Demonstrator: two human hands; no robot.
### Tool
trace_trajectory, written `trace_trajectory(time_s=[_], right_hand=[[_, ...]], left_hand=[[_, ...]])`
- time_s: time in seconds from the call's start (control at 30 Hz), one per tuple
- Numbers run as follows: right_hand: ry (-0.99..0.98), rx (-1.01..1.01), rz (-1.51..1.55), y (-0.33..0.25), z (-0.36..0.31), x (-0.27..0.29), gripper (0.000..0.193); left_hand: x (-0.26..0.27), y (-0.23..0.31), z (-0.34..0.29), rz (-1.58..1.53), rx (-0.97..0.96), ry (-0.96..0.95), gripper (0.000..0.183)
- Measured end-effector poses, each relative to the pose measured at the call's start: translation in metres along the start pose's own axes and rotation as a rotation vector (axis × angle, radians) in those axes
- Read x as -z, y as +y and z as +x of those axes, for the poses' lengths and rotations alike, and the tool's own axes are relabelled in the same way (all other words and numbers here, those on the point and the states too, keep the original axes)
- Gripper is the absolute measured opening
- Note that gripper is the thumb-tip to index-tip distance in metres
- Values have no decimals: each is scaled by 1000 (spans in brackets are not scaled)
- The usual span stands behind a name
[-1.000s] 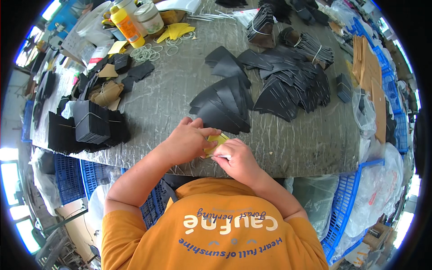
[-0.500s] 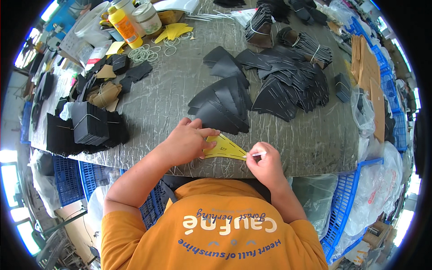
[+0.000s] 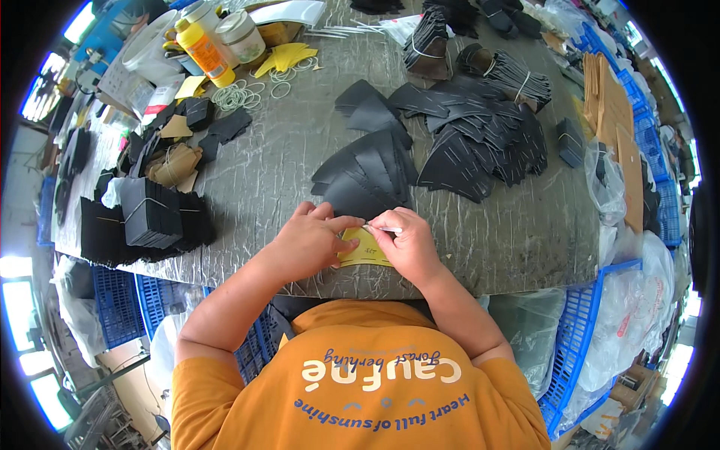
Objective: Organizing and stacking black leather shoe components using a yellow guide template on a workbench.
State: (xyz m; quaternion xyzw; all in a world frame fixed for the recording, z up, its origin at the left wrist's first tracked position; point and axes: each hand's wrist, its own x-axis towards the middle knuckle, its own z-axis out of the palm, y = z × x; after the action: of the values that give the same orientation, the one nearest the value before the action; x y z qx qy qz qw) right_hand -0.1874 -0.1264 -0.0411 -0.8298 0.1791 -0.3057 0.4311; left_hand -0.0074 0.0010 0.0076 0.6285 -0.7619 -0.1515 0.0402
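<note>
A yellow pattern template (image 3: 365, 250) with slots along its edges lies near the front edge of the table. My left hand (image 3: 311, 236) presses on its left end, fingers spread, the index reaching along the upper edge. My right hand (image 3: 406, 241) pinches a slim white pen (image 3: 369, 226), its tip at the template's upper edge near my left index finger. Much of the template's right side is hidden under my right hand. Just beyond my hands lie overlapping smooth black pieces (image 3: 367, 193). Farther right is a heap of black pieces with white dashes (image 3: 480, 135).
Banded black stacks (image 3: 152, 214) stand at the left. At the back left are a yellow bottle (image 3: 204, 51), a jar (image 3: 241, 36) and rubber bands (image 3: 238, 96). Banded black bundles (image 3: 517, 79) lie at the back right, cardboard (image 3: 611, 127) along the right edge. Blue crates (image 3: 574, 337) stand below.
My right hand has moved up and left with the pen, from the template's right tip to its upper edge beside my left index finger. The left hand stays on the template.
</note>
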Motion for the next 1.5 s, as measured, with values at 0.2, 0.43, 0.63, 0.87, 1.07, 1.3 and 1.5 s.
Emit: trace_trajectory(time_s=[0.2,0.43,0.63,0.87,1.07,1.3,1.5], right_hand=[[9,52,-33,4,-1,-2,10],[-34,83,-77,-1,-1,8,12],[-55,-114,-58,-18,-27,40,15],[-68,-137,-109,-29,-26,48,19],[-49,-40,20,-8,0,11,9],[-59,-22,-13,-6,-16,23,10],[-3,-229,5,-15,-67,64,11]], left_hand=[[2,0,0,-15,16,-5,29],[0,-1,1,-25,6,0,31],[0,-1,0,-20,5,5,32],[-1,-3,0,-9,11,0,35],[-1,0,3,-15,5,9,33],[-3,-2,1,-9,3,15,34],[-3,-4,0,-30,-3,20,34]])
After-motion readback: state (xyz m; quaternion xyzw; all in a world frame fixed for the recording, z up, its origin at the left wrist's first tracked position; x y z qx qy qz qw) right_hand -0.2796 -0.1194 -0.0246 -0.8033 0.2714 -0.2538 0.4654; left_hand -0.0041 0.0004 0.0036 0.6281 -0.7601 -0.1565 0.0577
